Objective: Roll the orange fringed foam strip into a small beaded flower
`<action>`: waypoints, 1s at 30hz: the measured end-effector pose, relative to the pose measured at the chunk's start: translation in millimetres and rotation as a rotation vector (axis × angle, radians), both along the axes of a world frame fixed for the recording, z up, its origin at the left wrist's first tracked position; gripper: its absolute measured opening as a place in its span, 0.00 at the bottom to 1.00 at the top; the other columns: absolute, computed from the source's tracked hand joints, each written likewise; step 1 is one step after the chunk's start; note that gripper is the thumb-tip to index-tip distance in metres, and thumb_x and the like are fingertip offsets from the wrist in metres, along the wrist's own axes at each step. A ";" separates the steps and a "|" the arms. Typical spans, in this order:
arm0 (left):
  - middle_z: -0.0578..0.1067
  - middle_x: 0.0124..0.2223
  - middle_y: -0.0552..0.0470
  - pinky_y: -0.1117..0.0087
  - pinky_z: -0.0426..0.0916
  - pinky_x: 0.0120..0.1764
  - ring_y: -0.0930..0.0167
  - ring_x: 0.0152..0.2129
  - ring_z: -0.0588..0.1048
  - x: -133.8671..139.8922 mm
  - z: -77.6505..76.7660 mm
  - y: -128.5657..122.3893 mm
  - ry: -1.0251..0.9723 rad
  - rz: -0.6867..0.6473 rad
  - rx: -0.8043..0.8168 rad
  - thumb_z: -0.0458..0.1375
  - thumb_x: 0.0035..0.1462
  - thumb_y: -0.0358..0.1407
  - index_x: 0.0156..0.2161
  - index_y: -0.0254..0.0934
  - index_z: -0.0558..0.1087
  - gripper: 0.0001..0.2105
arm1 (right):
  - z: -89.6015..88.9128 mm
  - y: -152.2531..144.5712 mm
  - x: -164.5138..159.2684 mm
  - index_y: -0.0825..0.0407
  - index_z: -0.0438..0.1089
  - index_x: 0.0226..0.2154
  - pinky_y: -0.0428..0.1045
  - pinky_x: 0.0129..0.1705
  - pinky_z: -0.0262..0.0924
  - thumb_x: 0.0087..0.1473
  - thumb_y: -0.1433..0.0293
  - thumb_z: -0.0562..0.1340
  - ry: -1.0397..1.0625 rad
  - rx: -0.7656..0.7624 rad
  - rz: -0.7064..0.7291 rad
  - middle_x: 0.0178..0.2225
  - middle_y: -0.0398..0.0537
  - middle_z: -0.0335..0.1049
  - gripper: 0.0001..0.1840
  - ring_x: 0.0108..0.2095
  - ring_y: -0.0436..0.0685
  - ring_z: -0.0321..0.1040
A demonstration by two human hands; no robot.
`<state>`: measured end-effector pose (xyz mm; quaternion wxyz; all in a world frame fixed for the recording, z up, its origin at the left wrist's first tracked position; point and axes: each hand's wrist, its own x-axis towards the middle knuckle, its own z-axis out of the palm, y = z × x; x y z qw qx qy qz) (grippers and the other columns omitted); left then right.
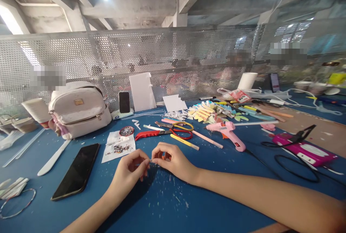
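Observation:
My left hand point(133, 166) and my right hand point(173, 161) meet above the blue table, thumbs and fingers pinched. Whatever lies between the fingertips is too small to name. Just beyond my left hand, a white paper point(108, 149) bears a pile of small dark and coloured bits point(120, 149), with a round dish of beads point(126, 131) at its upper edge. Red-handled pliers point(148, 134) and scissors with yellow and red handles point(183, 135) lie past my fingers. A yellow marker point(184, 142) is close to my right hand.
A black phone point(77, 171) and a white plastic knife point(54, 158) lie left, before a white backpack point(78, 108). On the right are a pink glue gun point(228, 132) and a magenta power strip point(305, 150) with looping black cables. Cut paper pieces point(205, 112) are heaped behind.

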<state>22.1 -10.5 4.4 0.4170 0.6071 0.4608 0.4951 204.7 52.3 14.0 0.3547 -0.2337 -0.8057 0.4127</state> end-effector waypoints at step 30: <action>0.69 0.24 0.55 0.76 0.66 0.21 0.74 0.19 0.68 1.4 -1.0 -2.1 0.037 -0.029 -0.028 0.59 0.59 0.41 0.30 0.34 0.72 0.12 | 2.0 -0.2 -0.3 0.53 0.70 0.29 0.44 0.29 0.55 0.55 0.74 0.63 0.010 -0.006 -0.018 0.30 0.41 0.68 0.04 0.30 0.49 0.63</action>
